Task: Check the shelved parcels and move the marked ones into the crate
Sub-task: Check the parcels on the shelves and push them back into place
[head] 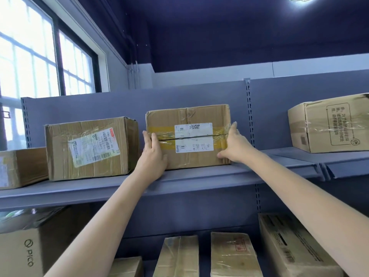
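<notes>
On the grey shelf (199, 180) — taped parcels, window (40, 52) at left.

Both bare arms reach up and forward, nearly straight. The left hand (152, 154) lies flat with fingers extended upward and thumb spread to the right. The right hand (233, 143) is also flat, fingers straight and pointing up, thumb angled down to the left.
</notes>
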`<state>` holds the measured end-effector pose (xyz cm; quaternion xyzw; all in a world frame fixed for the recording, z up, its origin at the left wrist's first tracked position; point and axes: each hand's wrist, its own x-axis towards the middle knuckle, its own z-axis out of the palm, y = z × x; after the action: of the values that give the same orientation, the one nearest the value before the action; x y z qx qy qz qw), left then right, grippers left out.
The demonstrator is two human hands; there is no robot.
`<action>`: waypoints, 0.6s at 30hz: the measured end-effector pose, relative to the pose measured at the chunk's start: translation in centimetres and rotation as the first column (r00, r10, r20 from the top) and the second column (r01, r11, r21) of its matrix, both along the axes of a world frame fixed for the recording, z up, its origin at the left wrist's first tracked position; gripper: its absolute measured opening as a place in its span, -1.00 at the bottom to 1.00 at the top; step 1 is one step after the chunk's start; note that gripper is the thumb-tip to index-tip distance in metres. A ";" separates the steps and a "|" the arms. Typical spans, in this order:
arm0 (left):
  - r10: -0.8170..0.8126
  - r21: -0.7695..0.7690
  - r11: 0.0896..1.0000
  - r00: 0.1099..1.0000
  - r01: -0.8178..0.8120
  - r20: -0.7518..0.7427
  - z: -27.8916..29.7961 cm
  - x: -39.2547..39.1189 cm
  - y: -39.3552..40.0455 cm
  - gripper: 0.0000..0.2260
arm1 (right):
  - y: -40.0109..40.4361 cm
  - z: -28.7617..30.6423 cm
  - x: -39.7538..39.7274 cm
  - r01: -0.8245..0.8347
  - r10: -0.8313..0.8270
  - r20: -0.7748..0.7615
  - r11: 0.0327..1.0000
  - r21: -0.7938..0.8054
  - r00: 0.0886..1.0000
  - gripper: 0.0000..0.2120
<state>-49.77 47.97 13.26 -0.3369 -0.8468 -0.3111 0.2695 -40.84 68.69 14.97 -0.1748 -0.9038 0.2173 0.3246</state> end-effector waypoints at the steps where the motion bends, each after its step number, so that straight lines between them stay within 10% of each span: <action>1: -0.005 -0.006 1.000 1.000 0.005 0.012 0.2 -0.2 0.1 -0.38 | 0.1 0.1 -0.1 0.003 -0.003 0.004 1.000 -0.006 1.000 0.11; 18: -0.055 0.066 0.996 0.998 0.056 -0.016 -0.7 4.3 3.9 -0.30 | 4.2 -1.9 6.4 -0.094 0.093 -0.036 0.995 -0.024 0.995 -0.19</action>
<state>-45.46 51.90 12.59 -0.3533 -0.8244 -0.3440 0.2778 -34.47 72.93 13.10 -0.1325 -0.9024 0.2469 0.3274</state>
